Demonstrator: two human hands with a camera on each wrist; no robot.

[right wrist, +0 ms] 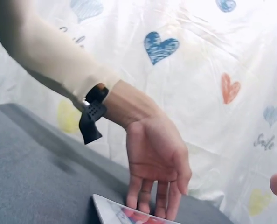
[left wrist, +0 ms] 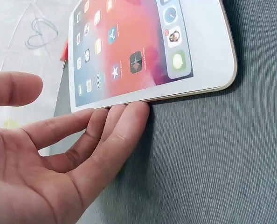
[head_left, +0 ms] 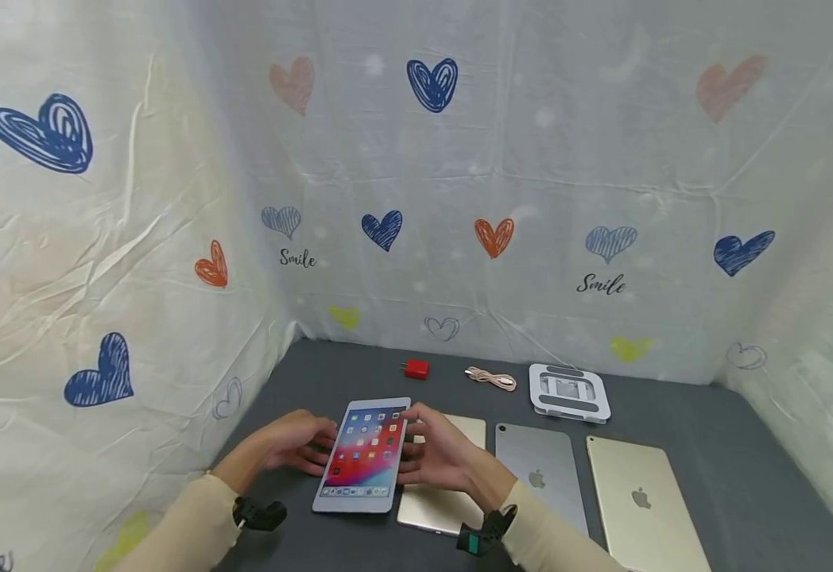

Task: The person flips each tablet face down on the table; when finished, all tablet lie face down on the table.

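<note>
A white-framed tablet (head_left: 365, 453) faces up with its home screen of app icons lit, on the left part of the grey table. My left hand (head_left: 291, 441) is at its left long edge. In the left wrist view, the fingertips (left wrist: 136, 112) touch the lower side of that edge, and the thumb (left wrist: 17, 88) is raised off it. My right hand (head_left: 445, 453) is at the opposite edge, fingers spread along it and thumb near the top corner. Under the right hand lies a gold tablet (head_left: 431, 512), partly covered. In the right wrist view, the left hand (right wrist: 155, 154) reaches down to the tablet's edge.
Right of the hands lie a grey tablet (head_left: 541, 473) and another gold tablet (head_left: 641, 492), backs up. Along the back are a red plug charger (head_left: 416, 369), a coiled cable (head_left: 491, 379) and a folded white-and-grey stand (head_left: 569, 413). A heart-print curtain (head_left: 416, 159) encloses the table.
</note>
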